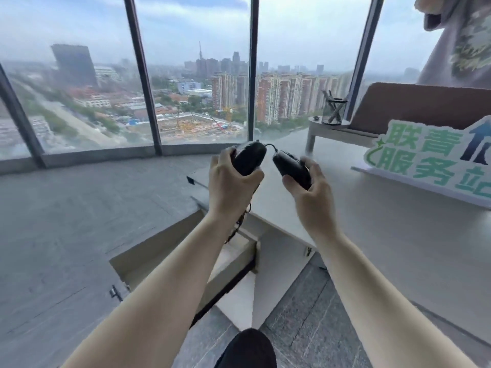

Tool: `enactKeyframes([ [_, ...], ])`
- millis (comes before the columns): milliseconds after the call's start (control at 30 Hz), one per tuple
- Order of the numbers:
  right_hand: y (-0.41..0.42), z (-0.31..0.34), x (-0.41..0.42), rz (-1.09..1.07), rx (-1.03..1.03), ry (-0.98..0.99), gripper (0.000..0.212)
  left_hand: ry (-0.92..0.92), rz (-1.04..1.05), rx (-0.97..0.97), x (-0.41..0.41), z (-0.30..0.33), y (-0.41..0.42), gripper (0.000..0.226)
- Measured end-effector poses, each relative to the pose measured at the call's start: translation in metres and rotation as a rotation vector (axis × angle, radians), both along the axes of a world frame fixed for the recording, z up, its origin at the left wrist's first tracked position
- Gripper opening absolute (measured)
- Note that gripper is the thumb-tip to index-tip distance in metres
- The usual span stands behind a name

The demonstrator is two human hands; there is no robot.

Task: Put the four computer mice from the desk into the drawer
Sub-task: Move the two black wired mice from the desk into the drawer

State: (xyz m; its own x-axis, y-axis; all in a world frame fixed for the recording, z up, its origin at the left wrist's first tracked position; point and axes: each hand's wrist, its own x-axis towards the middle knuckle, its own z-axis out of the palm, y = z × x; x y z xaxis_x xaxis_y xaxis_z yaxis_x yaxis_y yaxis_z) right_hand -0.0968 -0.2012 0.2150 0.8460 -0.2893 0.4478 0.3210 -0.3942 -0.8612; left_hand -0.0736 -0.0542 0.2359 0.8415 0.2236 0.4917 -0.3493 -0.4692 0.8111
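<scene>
My left hand point(231, 187) grips a black computer mouse point(248, 158), held up above the left end of the white desk point(358, 221). Its dark cable point(239, 224) hangs down under my wrist. My right hand point(310, 187) holds a second black mouse point(291, 167) close beside the first, and a thin cable arcs between the two at their far ends. Below my forearms an open drawer point(186, 251) sticks out from under the desk; my left arm hides most of its inside. No other mice are visible.
A green-and-white standing sign point(430, 160) sits on the desk to the right. Behind it are a brown chair back point(414, 104) and a small round table with a glass holder point(335, 111). Another person's sleeve point(462, 41) shows at top right. Floor-to-ceiling windows face me.
</scene>
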Motion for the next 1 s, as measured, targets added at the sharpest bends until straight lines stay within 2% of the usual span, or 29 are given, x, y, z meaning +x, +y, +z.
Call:
enactKeyframes([
  [200,0.102,-0.049,0.002,0.258,0.030,0.143,0.047,0.114,0.176,-0.013,-0.015,-0.050,0.104,0.058],
  [333,0.146,-0.091,0.018,0.315,-0.099,0.299,0.057,0.263,0.282,-0.009,-0.009,-0.097,0.150,0.056],
  [500,0.180,-0.146,0.042,0.380,-0.250,0.577,0.060,0.521,0.383,-0.148,0.010,-0.159,0.181,0.062],
  [633,0.205,-0.186,0.065,0.409,-0.458,0.742,0.055,0.775,0.462,-0.046,0.029,-0.198,0.193,0.076],
  [733,0.221,-0.209,0.079,0.425,-0.606,0.855,0.062,0.939,0.443,-0.003,0.045,-0.222,0.197,0.075],
  [1000,0.239,-0.248,0.109,0.383,-1.026,0.956,0.050,1.192,0.490,0.053,0.073,-0.262,0.200,0.073],
])
